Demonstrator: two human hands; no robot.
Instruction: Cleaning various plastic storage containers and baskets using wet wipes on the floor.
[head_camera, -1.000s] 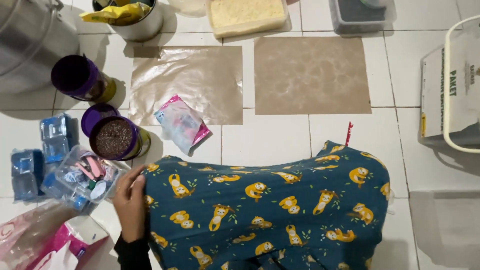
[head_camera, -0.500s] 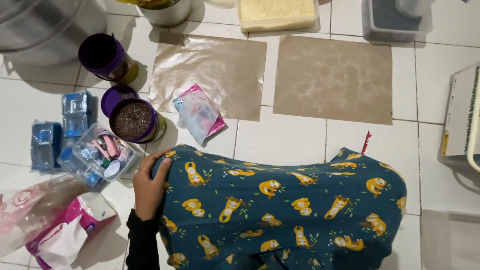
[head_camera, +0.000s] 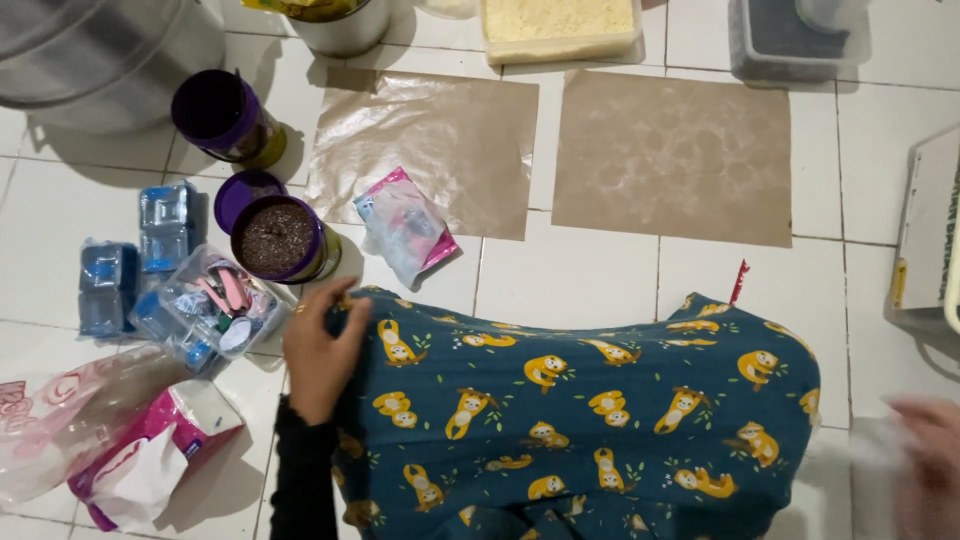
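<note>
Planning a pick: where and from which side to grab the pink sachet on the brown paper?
Take the pink sachet by its lower edge, which overhangs the brown paper sheet onto the tile, coming from the lap side. It lies flat and tilted; purple jar crowds its left, so fingers likely slide under best there.

Floor layout seen from above, around a person's cloth-covered lap.

The left hand (head_camera: 322, 355) rests on the cloth (head_camera: 580, 420) at its left edge; the right hand (head_camera: 925, 465) — blurred, perhaps holding something — sits at the far right. Left of the cloth lies a tub of sachets (head_camera: 205, 308), with an open jar (head_camera: 278, 240) just behind it. Two paper sheets (head_camera: 430, 150) (head_camera: 672, 158) lie side by side farther back — a small packet (head_camera: 403, 225) overlaps the left one's near edge.
</note>
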